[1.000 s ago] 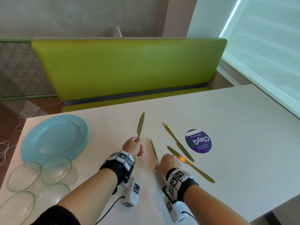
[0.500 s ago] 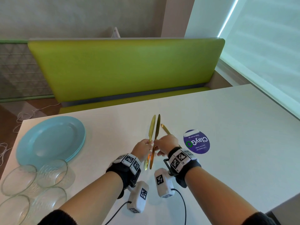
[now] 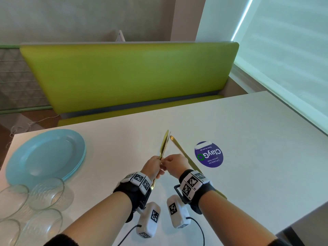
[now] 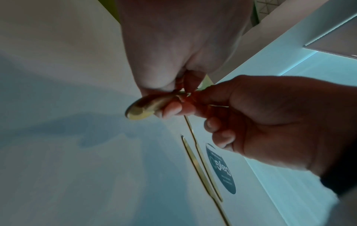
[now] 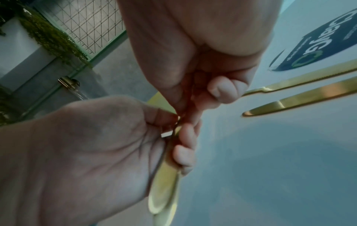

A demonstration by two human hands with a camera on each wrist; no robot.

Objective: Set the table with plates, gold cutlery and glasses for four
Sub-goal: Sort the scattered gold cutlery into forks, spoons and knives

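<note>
Both knives (image 3: 164,146) now pressed together, left hand (image 3: 153,166) gripping them, right hand (image 3: 174,165) pinching handles (apparently), fingers curled.

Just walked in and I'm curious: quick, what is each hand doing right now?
Left hand: fingers curled round the two gold knives, held together above the table.
Right hand: fingers pinching the same knives at the handles.
</note>
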